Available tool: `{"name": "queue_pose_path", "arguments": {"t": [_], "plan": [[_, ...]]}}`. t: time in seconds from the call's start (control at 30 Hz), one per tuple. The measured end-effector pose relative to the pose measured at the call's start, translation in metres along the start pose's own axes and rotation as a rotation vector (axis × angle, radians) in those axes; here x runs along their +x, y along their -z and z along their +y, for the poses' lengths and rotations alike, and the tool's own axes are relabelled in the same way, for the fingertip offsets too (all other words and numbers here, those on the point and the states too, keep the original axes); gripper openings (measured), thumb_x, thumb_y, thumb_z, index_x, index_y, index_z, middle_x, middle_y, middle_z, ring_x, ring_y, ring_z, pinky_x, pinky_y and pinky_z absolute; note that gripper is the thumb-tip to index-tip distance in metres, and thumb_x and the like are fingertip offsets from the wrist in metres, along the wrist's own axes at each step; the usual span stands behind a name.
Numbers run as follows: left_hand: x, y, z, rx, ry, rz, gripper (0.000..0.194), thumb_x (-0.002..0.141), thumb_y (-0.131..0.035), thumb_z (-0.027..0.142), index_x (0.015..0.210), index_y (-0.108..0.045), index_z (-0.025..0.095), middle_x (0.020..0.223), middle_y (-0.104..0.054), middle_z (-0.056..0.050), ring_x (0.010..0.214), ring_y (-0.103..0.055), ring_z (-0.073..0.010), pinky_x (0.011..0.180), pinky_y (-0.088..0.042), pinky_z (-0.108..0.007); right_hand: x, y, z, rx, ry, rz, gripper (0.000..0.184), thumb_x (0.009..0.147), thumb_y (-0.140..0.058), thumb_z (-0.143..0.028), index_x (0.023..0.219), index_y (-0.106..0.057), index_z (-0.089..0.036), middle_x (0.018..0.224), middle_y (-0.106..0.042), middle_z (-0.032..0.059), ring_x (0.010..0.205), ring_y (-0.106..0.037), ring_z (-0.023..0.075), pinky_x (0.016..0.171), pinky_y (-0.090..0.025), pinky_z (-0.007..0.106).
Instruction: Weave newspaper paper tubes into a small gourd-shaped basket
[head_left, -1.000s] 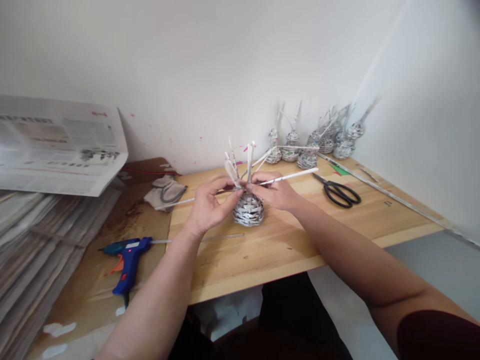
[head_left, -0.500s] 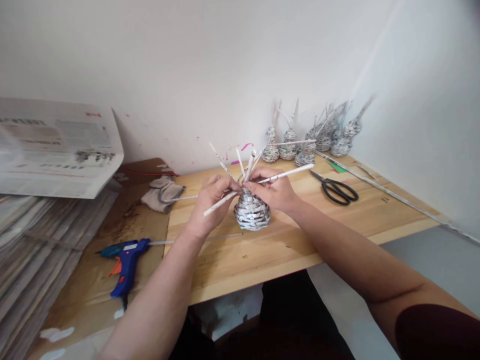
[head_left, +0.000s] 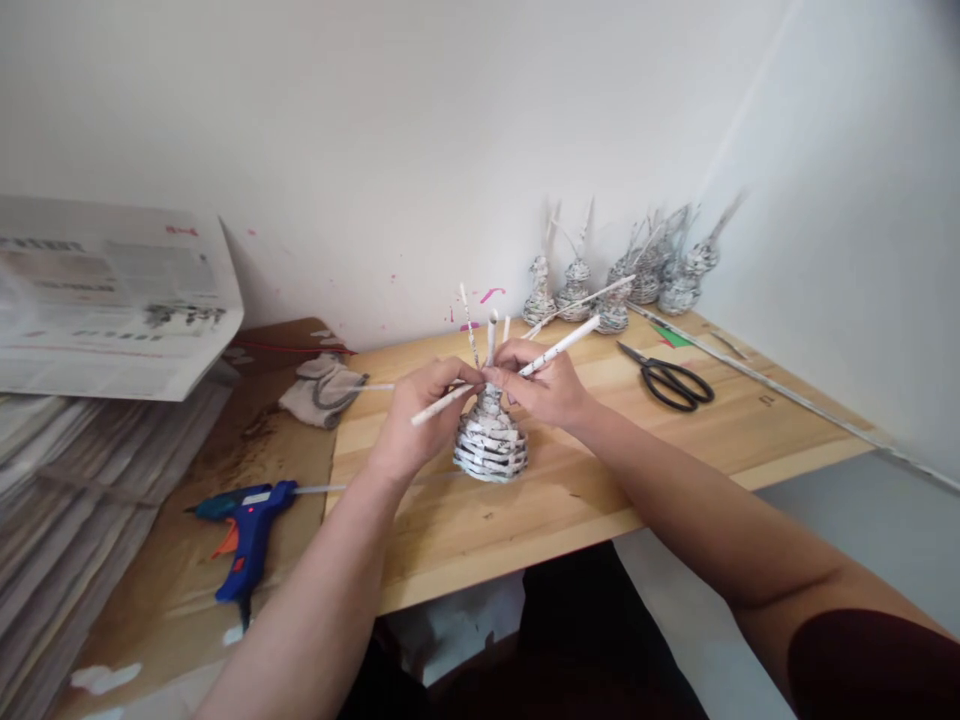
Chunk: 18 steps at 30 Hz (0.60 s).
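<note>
Between my hands is a woven newspaper gourd (head_left: 491,445), its wide round base low and its narrow neck up at my fingertips. Rolled paper tubes (head_left: 492,338) stick up from the neck. My left hand (head_left: 431,395) is closed, pinching a paper tube (head_left: 442,403) that slants down to the left from the neck. In a pinch on the other side, my right hand (head_left: 544,380) grips another tube (head_left: 566,343) pointing up and right. The fingertips of both hands meet at the neck and hide part of the weave there.
Several similar woven gourds (head_left: 576,285) stand along the wall at the back right. Black scissors (head_left: 667,380) lie on the wooden board (head_left: 570,510). At left are a blue glue gun (head_left: 255,535), a cloth (head_left: 322,390) and stacked newspapers (head_left: 97,500). A long paper tube (head_left: 772,380) crosses the right edge.
The gourd has tilted, its base swinging down and left so more of the neck shows. The upright tubes have shifted, and the right-hand tube now points more steeply upward.
</note>
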<state>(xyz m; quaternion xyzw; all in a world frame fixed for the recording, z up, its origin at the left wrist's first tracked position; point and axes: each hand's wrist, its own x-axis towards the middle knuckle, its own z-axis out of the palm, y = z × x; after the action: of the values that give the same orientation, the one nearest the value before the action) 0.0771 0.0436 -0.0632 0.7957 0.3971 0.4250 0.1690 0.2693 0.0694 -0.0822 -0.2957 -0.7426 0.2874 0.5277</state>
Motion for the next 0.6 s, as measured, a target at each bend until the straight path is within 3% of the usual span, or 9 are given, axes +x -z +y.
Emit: {"name": "queue_pose_path", "arguments": {"t": [0.17,0.3,0.43,0.6], "plan": [[0.0,-0.006,0.002,-0.231,0.193,-0.028,0.014,0.086,-0.066,0.032,0.085,-0.066,0.018,0.072,-0.069,-0.001,0.06,-0.059,-0.0122,0.057,-0.046,-0.023,0.001,0.001,0.002,-0.041,0.075,-0.025,0.021,0.092,-0.063,-0.036,0.079,-0.062,-0.019,0.071,-0.061,0.0005,0.066,-0.054,0.0141,0.064,-0.042,0.028],[0.001,-0.012,0.002,-0.493,0.384,-0.045,0.035,0.072,-0.08,0.04,0.088,-0.061,0.017,0.064,-0.065,0.001,0.053,-0.06,-0.0132,0.052,-0.05,-0.025,0.0,0.001,0.001,-0.064,0.093,-0.05,0.02,0.093,-0.062,-0.035,0.08,-0.062,-0.02,0.071,-0.061,-0.0003,0.066,-0.054,0.0134,0.064,-0.042,0.028],[0.003,-0.011,0.003,-0.519,0.412,-0.038,0.04,0.066,-0.085,0.041,0.09,-0.066,0.015,0.069,-0.069,-0.001,0.06,-0.063,-0.014,0.058,-0.054,-0.027,0.0,0.002,-0.004,0.026,-0.017,-0.052,0.018,0.091,-0.065,-0.037,0.086,-0.063,-0.02,0.067,-0.058,-0.0025,0.059,-0.052,0.0113,0.056,-0.042,0.025],[0.004,-0.005,-0.002,-0.474,0.4,0.022,0.034,0.07,-0.082,0.042,0.084,-0.072,0.013,0.07,-0.07,-0.003,0.062,-0.062,-0.0137,0.06,-0.052,-0.026,0.003,0.008,-0.005,0.241,-0.188,-0.117,0.027,0.081,-0.076,-0.036,0.095,-0.062,-0.019,0.079,-0.067,0.0008,0.063,-0.062,0.0127,0.057,-0.05,0.025]]}}
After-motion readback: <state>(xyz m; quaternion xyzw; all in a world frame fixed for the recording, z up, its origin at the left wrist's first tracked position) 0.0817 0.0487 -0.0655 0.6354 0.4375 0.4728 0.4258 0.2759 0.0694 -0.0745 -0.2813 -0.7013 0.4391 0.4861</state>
